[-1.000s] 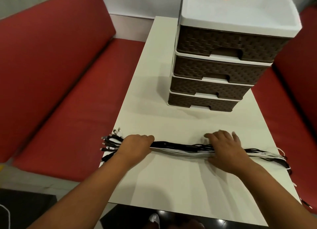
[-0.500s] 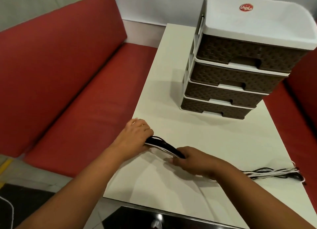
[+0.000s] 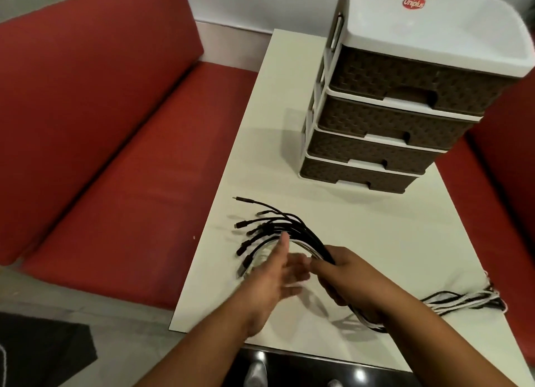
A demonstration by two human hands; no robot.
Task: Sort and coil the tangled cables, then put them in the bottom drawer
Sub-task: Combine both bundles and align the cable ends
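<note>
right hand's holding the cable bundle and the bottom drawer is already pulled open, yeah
Not quite. The right hand does hold the cable bundle, but the head view shows the bottom drawer shut, flush with the three above it.

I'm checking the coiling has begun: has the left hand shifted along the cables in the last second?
Yes. The left hand has let go of the plug ends near the table's left edge and moved right, beside the right hand gripping the cables.
</note>
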